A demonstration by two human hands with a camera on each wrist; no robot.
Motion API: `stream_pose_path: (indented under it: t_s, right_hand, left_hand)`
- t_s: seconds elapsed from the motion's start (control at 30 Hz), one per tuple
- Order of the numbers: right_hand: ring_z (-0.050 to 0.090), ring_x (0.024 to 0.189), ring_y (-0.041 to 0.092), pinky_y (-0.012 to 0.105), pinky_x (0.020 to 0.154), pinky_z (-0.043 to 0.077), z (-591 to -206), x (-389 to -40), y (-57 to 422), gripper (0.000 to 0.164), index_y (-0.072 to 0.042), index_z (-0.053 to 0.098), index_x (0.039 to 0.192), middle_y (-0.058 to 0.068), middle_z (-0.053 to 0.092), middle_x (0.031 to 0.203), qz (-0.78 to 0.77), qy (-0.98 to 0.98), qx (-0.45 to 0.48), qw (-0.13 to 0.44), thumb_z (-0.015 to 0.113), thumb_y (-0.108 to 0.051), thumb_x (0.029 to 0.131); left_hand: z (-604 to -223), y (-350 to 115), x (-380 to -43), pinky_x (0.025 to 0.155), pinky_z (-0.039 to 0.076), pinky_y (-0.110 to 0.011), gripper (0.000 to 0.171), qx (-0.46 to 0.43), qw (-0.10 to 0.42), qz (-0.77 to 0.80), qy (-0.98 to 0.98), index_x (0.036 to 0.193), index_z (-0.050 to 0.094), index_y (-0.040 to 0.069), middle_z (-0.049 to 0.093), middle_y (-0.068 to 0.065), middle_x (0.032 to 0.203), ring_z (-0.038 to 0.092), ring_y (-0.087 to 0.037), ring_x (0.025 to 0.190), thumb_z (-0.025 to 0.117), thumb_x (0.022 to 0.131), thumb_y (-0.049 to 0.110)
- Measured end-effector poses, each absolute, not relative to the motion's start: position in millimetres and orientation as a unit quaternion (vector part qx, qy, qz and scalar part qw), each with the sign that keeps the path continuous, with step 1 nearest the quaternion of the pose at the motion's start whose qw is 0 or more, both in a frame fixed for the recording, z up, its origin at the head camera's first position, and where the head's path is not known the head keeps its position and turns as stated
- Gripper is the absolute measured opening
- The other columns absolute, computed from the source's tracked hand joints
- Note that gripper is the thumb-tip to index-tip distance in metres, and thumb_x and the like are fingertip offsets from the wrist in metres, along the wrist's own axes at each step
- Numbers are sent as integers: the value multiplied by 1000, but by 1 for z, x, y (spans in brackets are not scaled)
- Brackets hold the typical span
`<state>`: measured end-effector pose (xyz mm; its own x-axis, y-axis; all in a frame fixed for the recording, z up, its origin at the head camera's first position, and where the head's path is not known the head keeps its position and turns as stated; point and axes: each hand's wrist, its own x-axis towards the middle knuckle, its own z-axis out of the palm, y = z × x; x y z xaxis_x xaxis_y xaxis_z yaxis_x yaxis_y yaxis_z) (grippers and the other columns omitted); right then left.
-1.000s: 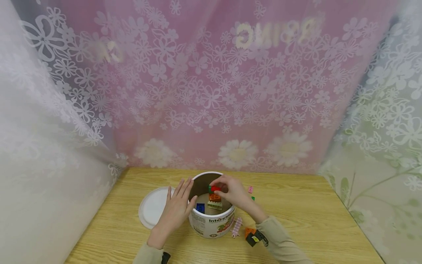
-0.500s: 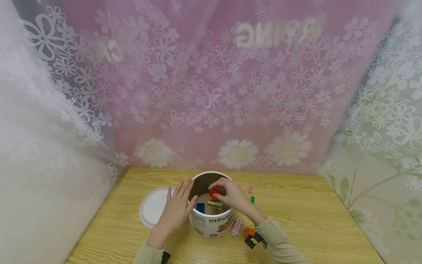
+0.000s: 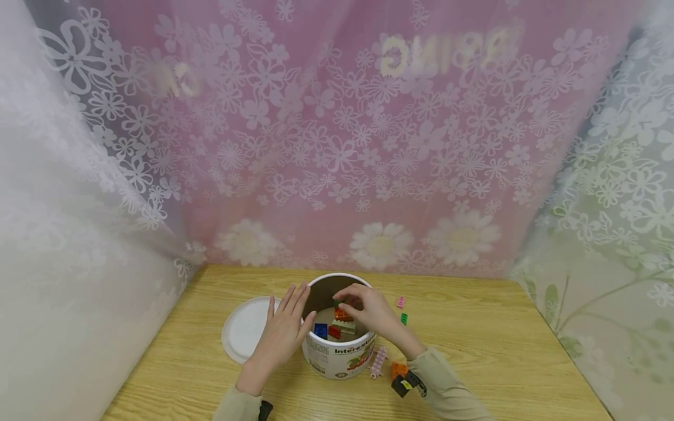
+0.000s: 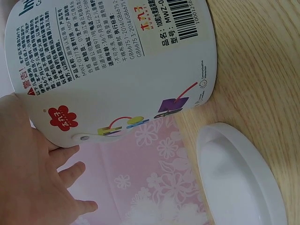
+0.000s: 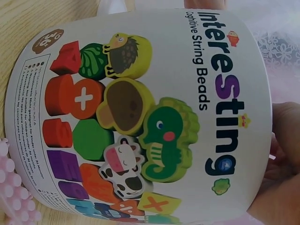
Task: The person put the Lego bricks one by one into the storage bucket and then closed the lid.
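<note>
A white round tub (image 3: 337,361), printed "Interesting Cognitive String Beads", stands upright on the table without its lid. My left hand (image 3: 281,333) rests at its left rim with straight fingers; in the left wrist view, the fingers (image 4: 70,173) spread beside the tub wall. Over the mouth, my right hand (image 3: 371,307) reaches in with bent fingers, thumb and fingertips apart. Inside lie a red block (image 3: 334,332), a blue block (image 3: 320,330), an orange block (image 3: 344,316) and a cream studded piece (image 3: 344,327). A green block (image 3: 338,303) shows partly below the right fingertips.
The white lid (image 3: 244,330) lies left of the tub. To the right are a pink studded strip (image 3: 378,362), an orange block (image 3: 398,369) by the right wrist camera, a small green brick (image 3: 403,318) and a small pink brick (image 3: 401,302). A floral curtain (image 3: 337,175) hangs behind.
The red block has left my right fingers and now lies lower in the tub, beside the blue block. My right hand stays over the mouth; my left hand has hardly moved.
</note>
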<state>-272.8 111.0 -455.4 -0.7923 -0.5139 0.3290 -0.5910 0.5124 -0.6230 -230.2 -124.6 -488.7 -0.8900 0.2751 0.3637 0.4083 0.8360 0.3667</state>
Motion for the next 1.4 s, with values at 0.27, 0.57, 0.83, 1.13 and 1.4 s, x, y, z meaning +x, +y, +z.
stream_pose_path:
  t_s: [0.27,0.57,0.83,1.13,1.4]
  right_hand:
    - [70,93,20,32,80,59,-455,-273,114,25,-9,71,122,6,71,114,406,-852,324,60,69,-10,97]
    - [71,100,19,34,86,59,-448,-274,125,27,-13,70,125,5,72,122,445,-833,317,82,68,-14,98]
    - [68,107,28,53,94,54,-447,-281,143,26,-7,70,124,9,71,121,484,-815,302,102,67,-12,99]
    - [66,107,35,58,92,53,-443,-287,167,30,-1,67,128,17,69,121,492,-808,285,151,65,-3,98]
    - [62,107,51,63,92,51,-432,-281,178,31,11,64,126,30,65,123,496,-811,253,178,65,8,95]
  left_hand:
    - [-490,-124,-231,119,10,-69,63,-184,155,-218,-946,158,36,7,33,-9,164,26,-34,152,45,108,43]
    - [-491,-124,-231,119,9,-68,63,-183,152,-223,-945,158,35,7,31,-8,165,25,-34,153,45,108,43]
    - [-491,-124,-231,120,9,-68,63,-185,156,-221,-945,158,36,7,32,-9,164,25,-33,153,46,108,43]
    - [-491,-124,-231,119,10,-68,63,-184,157,-224,-944,158,36,7,32,-9,164,24,-33,153,45,108,43]
    - [-491,-124,-231,119,9,-68,62,-184,158,-226,-943,158,36,6,33,-10,164,25,-34,152,45,108,42]
